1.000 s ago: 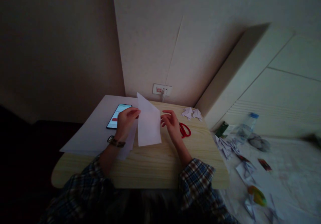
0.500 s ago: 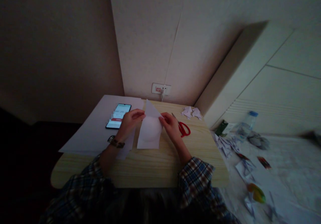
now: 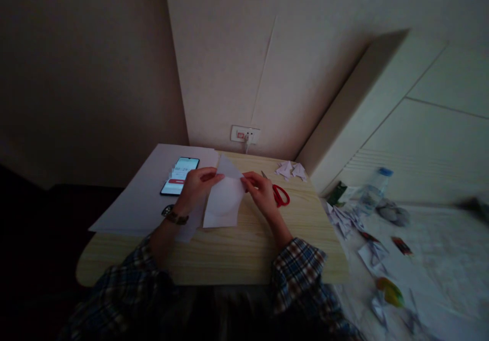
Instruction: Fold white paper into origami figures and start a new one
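Observation:
A white sheet of paper [image 3: 223,201] lies partly folded on the small wooden table [image 3: 237,254]. My left hand [image 3: 194,188] pinches its upper left edge, with a watch on that wrist. My right hand [image 3: 262,191] pinches the upper right edge, and the top of the sheet is bent over between the two hands. Red-handled scissors [image 3: 279,194] lie just right of my right hand.
A lit phone [image 3: 179,175] rests on a stack of white sheets [image 3: 145,198] at the table's left. Folded paper pieces [image 3: 292,169] sit at the far right corner. A wall socket [image 3: 244,135] is behind. To the right lie a plastic bottle [image 3: 372,191] and paper scraps [image 3: 355,224].
The sheet, which stood upright in my left hand, has come down towards the table. My right hand has moved in and taken hold of its right edge, and the top is folding over.

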